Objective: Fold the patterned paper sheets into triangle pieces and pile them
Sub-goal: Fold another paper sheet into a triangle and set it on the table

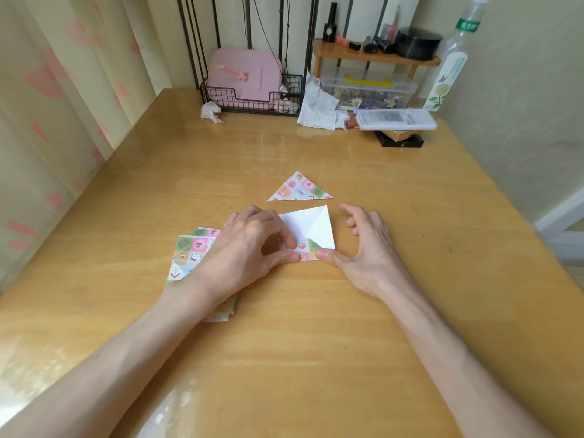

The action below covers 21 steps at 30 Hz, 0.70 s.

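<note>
Two bare forearms reach in over the glossy yellow-wood table [284, 343] and meet at the square patterned paper sheet [311, 227]. It lies white side up near the table's middle, with its near edge turned over so the pink-and-green checks show. From where I stand the left grip [249, 238] pinches that turned flap between thumb and bent forefinger. The right grip [363, 245] is spread, thumb tip pressed on the fold's right end and the other fingers loosely arched off the paper. The fold looks barely begun, so I'd say the way to do it well is to carry the flap over until its edges sit on the far edges, check the corners meet, and only then run a thumb along the crease from the middle outward. A slip here would likely give a lopsided triangle. Just beyond the sheet, apart from it, lies one finished patterned paper triangle [300, 188], the start of the pile. Under the left wrist sits the slightly fanned stack of unfolded patterned sheets [189, 251]. Far back by the wall stand a black wire basket [221, 99] holding a pink case [243, 74], some crumpled white tissues [317, 109], a clear plastic box [369, 90] under a small wooden shelf [376, 55], and a tall clear bottle [452, 58].
</note>
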Motion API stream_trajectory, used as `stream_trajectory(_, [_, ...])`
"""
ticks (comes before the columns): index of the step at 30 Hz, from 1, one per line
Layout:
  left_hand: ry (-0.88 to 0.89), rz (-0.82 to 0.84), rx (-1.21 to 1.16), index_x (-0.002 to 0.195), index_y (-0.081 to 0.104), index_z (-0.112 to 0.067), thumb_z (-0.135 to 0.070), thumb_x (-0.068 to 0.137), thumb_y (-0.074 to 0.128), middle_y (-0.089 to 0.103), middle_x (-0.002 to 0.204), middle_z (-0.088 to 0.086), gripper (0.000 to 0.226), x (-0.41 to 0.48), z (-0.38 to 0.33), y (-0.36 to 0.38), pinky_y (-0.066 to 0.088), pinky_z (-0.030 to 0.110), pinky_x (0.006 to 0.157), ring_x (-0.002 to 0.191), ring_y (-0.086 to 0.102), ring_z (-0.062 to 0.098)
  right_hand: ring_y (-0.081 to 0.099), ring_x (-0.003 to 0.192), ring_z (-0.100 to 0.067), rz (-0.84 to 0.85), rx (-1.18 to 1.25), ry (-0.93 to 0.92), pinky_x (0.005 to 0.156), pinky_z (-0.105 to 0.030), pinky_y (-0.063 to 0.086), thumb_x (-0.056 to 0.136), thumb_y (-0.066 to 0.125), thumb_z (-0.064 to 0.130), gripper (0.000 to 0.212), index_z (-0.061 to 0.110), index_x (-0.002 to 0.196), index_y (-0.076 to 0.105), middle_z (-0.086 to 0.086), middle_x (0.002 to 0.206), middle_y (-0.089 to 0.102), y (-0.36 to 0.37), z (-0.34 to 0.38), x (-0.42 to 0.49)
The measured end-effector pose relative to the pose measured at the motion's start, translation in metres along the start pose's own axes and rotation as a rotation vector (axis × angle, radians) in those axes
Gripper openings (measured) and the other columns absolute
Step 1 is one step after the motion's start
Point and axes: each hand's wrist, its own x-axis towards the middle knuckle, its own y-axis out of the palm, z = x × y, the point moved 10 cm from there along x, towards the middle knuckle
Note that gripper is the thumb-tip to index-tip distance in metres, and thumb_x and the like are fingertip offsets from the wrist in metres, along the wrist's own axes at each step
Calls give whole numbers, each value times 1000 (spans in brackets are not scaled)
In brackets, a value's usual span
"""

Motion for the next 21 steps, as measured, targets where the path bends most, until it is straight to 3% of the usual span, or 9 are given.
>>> stream_trajectory(4, [-18, 23, 11, 97, 73, -38, -48, 83, 78, 64, 101, -21, 18, -1, 5, -2, 37, 40, 96, 110, 47, 10, 43, 115, -12, 15, 28, -12, 103, -25, 38, 79, 87, 28, 77, 34, 145, 49, 6, 119, 48, -4, 1, 3])
stream_trajectory(7, [-23, 25, 5, 96, 73, -39, -47, 81, 80, 63, 100, -21, 18, 0, 5, -2, 37, 40, 95, 110, 47, 10, 44, 107, -7, 16, 49, -24, 88, -5, 34, 81, 86, 20, 72, 32, 143, 52, 5, 121, 49, -8, -1, 6])
stream_trajectory(11, [-30, 36, -4, 96, 73, -39, -47, 82, 80, 63, 100, -21, 17, 0, 6, -2, 38, 41, 96, 108, 48, 11, 45, 111, -10, 71, 3, -72, 98, -22, 39, 85, 82, 22, 64, 40, 140, 53, 10, 119, 53, -3, 4, 4])
stream_trajectory(16, [11, 58, -6, 101, 73, -42, -40, 86, 78, 61, 101, -24, 16, -1, -1, -1, 35, 37, 93, 109, 47, 8, 57, 85, -9, 27, 249, -119, 73, -11, 40, 95, 71, 27, 54, 44, 142, 51, 8, 99, 67, -11, 11, 8])
stream_trajectory(18, [56, 66, 8, 105, 74, -43, -34, 90, 76, 61, 102, -23, 18, -3, -7, 1, 31, 33, 87, 109, 46, 6, 57, 75, -12, 16, 211, -197, 67, -11, 40, 97, 65, 20, 51, 46, 139, 51, 7, 87, 67, -10, 24, 5])
stream_trajectory(21, [105, 52, 37, 106, 75, -43, -24, 95, 72, 59, 104, -20, 22, -4, -13, 0, 29, 30, 83, 108, 47, 8, 56, 64, -14, 14, 152, -220, 59, -18, 42, 91, 61, 12, 42, 41, 121, 61, 6, 77, 63, -8, 28, 3])
